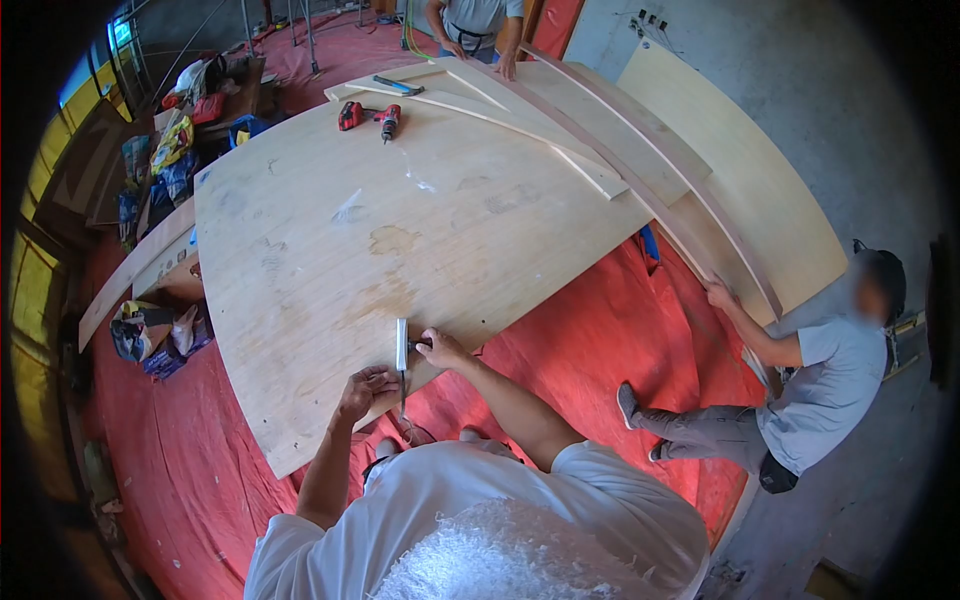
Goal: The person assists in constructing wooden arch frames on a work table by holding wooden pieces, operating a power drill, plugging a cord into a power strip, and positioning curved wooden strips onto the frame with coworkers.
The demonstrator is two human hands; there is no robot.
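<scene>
White fuzz (500,555) foremost, and near edge of the desk (310,290) is busy!
Right grip (444,351) wraps the white tool's (402,343) dark handle; left grip (368,390) half-curled beside, its hold I can't tell.

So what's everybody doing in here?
The person at the near edge has a white tool by its dark handle in the right hand, over a big wooden sheet. The left hand is close beside the tool; whether it grips anything is hard to tell. A second person at the right and a third at the far end have hands on long boards. A red drill and a hammer lie unheld.
</scene>
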